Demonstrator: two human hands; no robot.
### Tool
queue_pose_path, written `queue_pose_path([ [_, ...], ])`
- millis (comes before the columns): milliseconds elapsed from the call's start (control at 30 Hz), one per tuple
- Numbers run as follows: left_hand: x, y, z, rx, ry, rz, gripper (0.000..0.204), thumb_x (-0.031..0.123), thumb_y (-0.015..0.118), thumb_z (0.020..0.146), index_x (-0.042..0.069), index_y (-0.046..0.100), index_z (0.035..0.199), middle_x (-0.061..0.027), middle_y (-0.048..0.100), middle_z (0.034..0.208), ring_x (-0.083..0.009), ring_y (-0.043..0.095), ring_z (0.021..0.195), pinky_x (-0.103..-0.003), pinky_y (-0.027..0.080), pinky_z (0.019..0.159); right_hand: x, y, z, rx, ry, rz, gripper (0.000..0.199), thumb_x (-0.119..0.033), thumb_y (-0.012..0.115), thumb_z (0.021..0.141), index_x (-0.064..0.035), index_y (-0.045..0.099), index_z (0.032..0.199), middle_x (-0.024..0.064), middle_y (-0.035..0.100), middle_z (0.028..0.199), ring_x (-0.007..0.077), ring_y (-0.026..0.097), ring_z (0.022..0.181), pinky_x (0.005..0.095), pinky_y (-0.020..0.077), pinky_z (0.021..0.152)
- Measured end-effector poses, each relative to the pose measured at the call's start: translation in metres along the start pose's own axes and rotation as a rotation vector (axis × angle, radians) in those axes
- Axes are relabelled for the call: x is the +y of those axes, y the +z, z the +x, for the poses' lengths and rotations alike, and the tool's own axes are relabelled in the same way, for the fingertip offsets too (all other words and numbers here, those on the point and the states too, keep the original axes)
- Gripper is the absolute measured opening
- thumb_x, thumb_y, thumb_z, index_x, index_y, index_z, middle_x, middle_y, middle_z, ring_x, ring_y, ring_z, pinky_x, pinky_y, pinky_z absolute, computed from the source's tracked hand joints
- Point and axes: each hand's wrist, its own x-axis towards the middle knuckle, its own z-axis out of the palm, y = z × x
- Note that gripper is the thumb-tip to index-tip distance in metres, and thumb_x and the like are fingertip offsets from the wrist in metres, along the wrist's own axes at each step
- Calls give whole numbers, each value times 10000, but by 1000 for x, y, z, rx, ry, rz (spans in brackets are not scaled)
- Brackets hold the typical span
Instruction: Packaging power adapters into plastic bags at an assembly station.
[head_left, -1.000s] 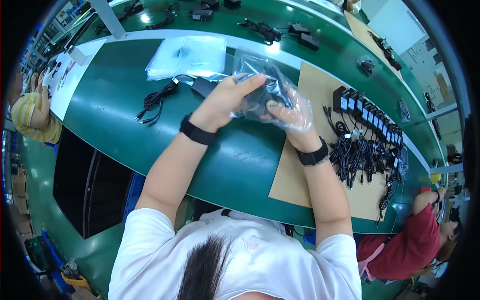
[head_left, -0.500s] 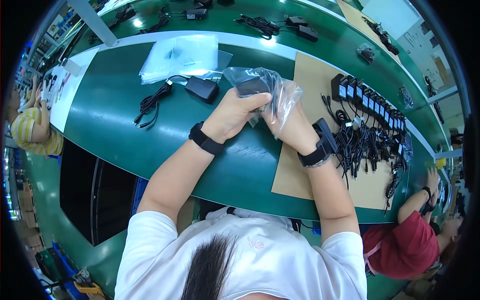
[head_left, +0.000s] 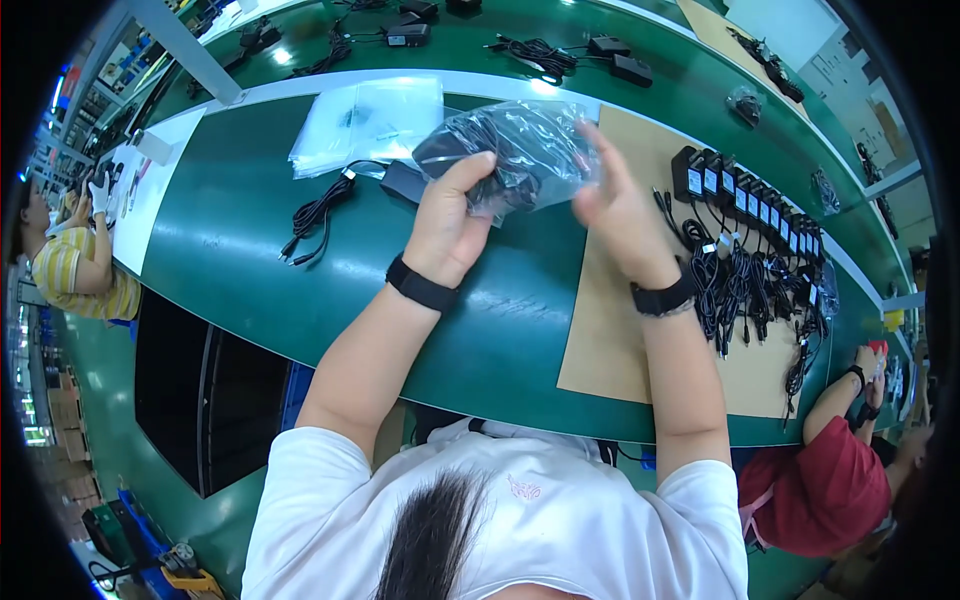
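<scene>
My left hand is closed around a clear plastic bag, its thumb on top. Inside the bag lie a black power adapter and its bundled cable. My right hand is at the bag's right end, fingers apart and a little blurred; whether a fingertip touches the plastic I cannot tell. Behind my left hand, partly covered, another black power adapter rests on the green table, its tied cable to the left. A stack of flat clear bags lies just beyond.
Several black adapters stand in a row on a brown cardboard sheet at the right, cables toward me. More adapters lie on the far green surface. One person in yellow stripes sits at left, another in red at right.
My right hand has moved right, away from my left, and its fingers have spread. The bag now stretches out to the right, with the adapter and cable showing inside.
</scene>
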Motion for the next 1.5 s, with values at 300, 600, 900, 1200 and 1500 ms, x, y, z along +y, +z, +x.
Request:
queue_pose_path([
  [300,0,-6,2,19,-27,-91,199,35,616,787,39,591,984,-75,627,947,-213,597,893,-361,478,831,3,-34,20,395,54,503,90,-66,599,843,15,603,884,54,604,781,131,564,714,249,472,699],
  [600,-20,7,-11,-33,75,49,287,10,626,772,46,571,1051,-56,604,1017,-180,564,946,-318,430,868,-5,22,-8,-73,460,743,406,-311,498,921,-50,440,1226,89,542,1171,197,534,1049,393,446,897],
  [900,2,25,-15,136,57,571,544,31,693,747,30,469,1243,-69,529,1184,-157,503,1075,-283,389,933,1,-1,2,187,150,366,251,-159,570,883,-4,612,1075,60,624,1005,143,593,880,266,474,783],
  [1200,-8,14,-14,26,235,691,232,215,566,895,-4,630,853,-1,593,753,-66,519,678,-219,409,604,10,20,-8,-21,126,89,300,-262,517,918,-44,615,1098,45,627,1009,146,587,911,291,471,761],
  [1500,-6,5,-17,-23,272,555,244,219,564,895,-10,647,887,-71,612,957,-123,564,825,-240,435,757,-4,10,7,-32,651,536,297,-212,502,914,8,555,1107,94,608,1046,166,604,904,338,507,781],
])
